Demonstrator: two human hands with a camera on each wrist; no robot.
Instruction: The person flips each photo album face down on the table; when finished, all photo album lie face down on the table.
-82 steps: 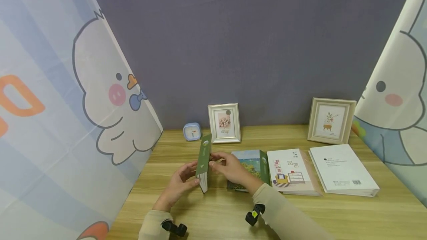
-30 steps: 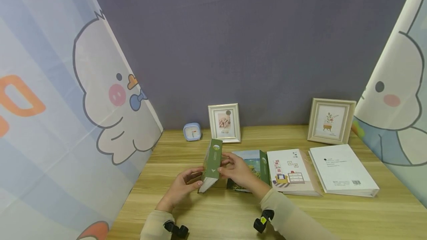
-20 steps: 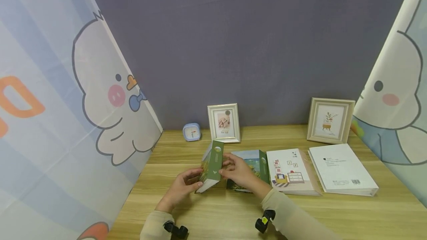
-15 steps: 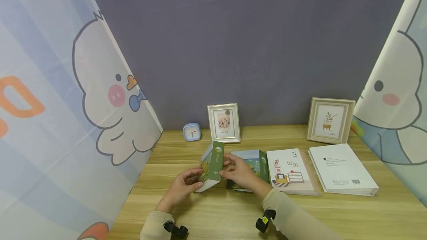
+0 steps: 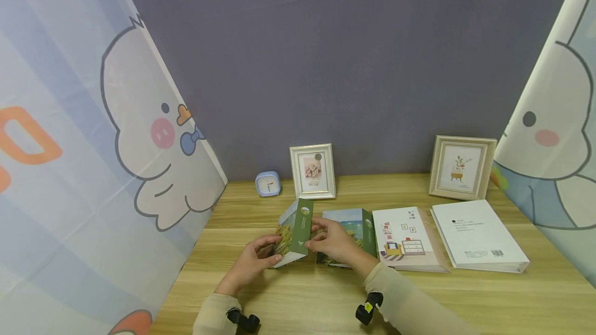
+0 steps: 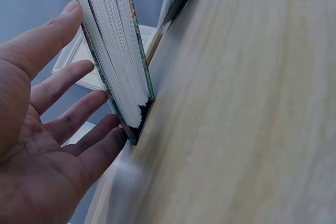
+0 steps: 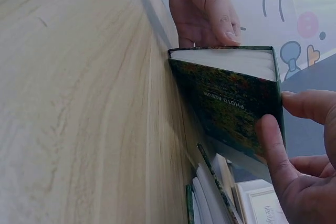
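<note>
Between my hands a photo album [image 5: 291, 231] leans on its edge over the table, its green spine turned up and to the right. Its white page edges [image 6: 107, 40] show in the left wrist view. My left hand [image 5: 251, 260] touches the painted left cover, thumb and fingers fairly straight along it. At the spine side, my right hand [image 5: 332, 242] pinches the album, one fingertip on the spine and another on the cover lettered PHOTO ALBUM. A second green-spined album [image 5: 344, 226] lies flat just right of it, partly behind my right hand.
To the right lie a white album with furniture drawings [image 5: 405, 242] and a plain white binder [image 5: 479, 237]. Behind stand a blue clock [image 5: 268, 184], a small picture frame [image 5: 313, 172] and a larger frame [image 5: 462, 168], near the grey back wall [image 5: 363, 76].
The album has turned from nearly upright to leaning, its spine swinging right and its painted left cover coming into sight. My right hand has shifted right with the spine; my left hand barely moved.
</note>
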